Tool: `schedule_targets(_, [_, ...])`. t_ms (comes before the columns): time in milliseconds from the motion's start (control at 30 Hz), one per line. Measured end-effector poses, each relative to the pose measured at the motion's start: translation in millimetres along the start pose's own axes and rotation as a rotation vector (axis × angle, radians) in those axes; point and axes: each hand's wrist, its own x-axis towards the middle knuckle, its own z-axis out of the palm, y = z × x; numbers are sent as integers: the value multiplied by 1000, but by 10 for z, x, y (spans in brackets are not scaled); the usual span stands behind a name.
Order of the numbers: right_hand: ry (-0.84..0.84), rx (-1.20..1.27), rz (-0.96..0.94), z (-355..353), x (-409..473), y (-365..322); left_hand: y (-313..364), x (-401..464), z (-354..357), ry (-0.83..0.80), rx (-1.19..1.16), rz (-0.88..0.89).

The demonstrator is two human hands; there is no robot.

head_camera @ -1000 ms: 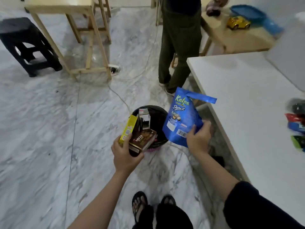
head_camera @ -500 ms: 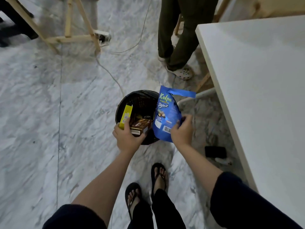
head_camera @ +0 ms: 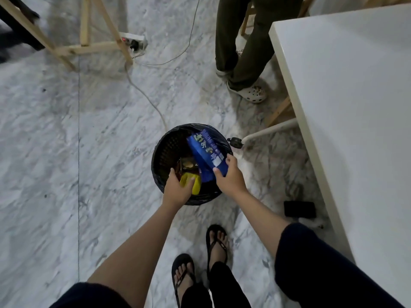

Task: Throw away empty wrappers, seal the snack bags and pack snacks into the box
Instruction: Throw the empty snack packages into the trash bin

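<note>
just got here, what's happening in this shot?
A person stands over a black bin on the marble floor, throwing out wrappers. The right hand grips a blue snack bag by one end, its other end pointing down into the bin. The left hand holds a yellow wrapper at the bin's near rim. Neither is released yet. A second person stands beyond the bin, by a white table.

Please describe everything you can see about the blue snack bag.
The blue snack bag looks like glossy plastic film, with white and yellow print and a white label patch near its lower end. It lies tilted, its far end pointing into the black bin, over the bin's right side. The right hand grips its near end. It looks flat. Whether it touches the bin's rim cannot be told.
</note>
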Motion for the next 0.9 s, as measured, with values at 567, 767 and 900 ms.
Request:
schedule_targets(567, [150,48,28,-268,-1393,-490,593,-1335,-441,-61,25,134])
schedule_targets(767, [376,131,-70,-581,-2447,-707,1063,-2311,-646,-107,8,296])
schedule_targets(900, [471,104,-104,-904,-2950,-672,1256,-2836,-523,-224,79,499])
